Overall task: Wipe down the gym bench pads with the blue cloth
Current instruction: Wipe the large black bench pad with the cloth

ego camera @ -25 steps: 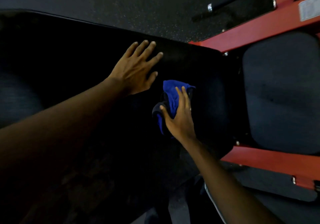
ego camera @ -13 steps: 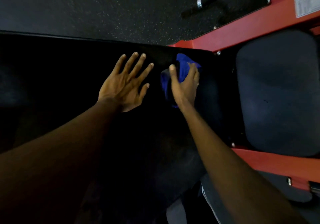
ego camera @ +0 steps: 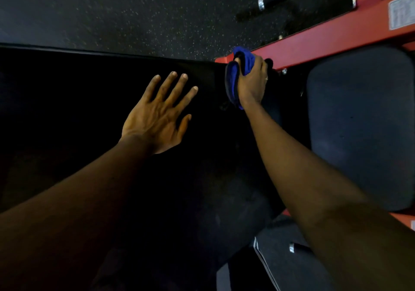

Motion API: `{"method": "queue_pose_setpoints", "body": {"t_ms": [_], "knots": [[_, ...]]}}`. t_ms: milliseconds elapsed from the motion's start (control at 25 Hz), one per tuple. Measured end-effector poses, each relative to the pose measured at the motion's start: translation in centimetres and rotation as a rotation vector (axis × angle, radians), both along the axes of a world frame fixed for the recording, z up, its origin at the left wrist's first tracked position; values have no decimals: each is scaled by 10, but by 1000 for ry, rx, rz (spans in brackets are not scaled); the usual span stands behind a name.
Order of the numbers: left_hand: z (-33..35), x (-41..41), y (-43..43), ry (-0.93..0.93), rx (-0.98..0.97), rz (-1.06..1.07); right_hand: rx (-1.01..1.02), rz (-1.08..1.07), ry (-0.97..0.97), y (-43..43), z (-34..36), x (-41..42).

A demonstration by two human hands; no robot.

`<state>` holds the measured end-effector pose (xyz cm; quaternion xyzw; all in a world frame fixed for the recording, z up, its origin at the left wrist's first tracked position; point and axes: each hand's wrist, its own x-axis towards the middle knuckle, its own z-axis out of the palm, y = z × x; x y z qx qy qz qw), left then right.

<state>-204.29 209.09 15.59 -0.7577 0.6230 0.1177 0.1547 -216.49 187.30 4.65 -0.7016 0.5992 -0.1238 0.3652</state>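
Observation:
A long black bench pad [ego camera: 78, 93] fills the left and middle of the view. My left hand [ego camera: 157, 115] lies flat on it with the fingers spread, holding nothing. My right hand [ego camera: 252, 81] is closed on the bunched blue cloth [ego camera: 233, 81] at the pad's far right corner, right by the red frame. Part of the cloth sticks out past my fingers, the rest is hidden under my palm. A second, greyer seat pad [ego camera: 359, 129] sits to the right, apart from both hands.
The red steel frame [ego camera: 332, 34] runs diagonally behind the seat pad, and another red bar [ego camera: 402, 218] shows at the lower right. A dark bar with a metal collar [ego camera: 260, 3] lies on the speckled black floor [ego camera: 134, 10] beyond.
My right hand has slid the cloth from the middle of the long pad away to its far right corner. My left hand has stayed flat on the pad.

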Motion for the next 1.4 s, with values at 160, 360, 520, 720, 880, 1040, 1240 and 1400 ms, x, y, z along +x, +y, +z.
{"method": "queue_pose_setpoints", "body": {"t_ms": [160,360,520,720,880,1040,1240,1400], "knots": [[-2,-2,-1,-1,0,2,-36,-20,29,32,7,5],[-2,0,-1,-14,-16,11,-99,322,-121,56,8,-29],[-2,-1,-1,-31,-7,-7,49,14,93,-36,-23,-30],[-4,1,1,-57,-10,-16,-5,9,-21,-5,-18,-42],[-5,0,2,-66,-13,-17,-25,207,-142,121,8,-114],[-7,2,0,-83,-35,-25,7,55,-25,76,-28,-150],[-8,3,2,-110,-40,-38,91,-216,81,-2,-58,-135],[-10,2,2,-113,-57,-35,-25,-123,-22,95,-27,-148]]}}
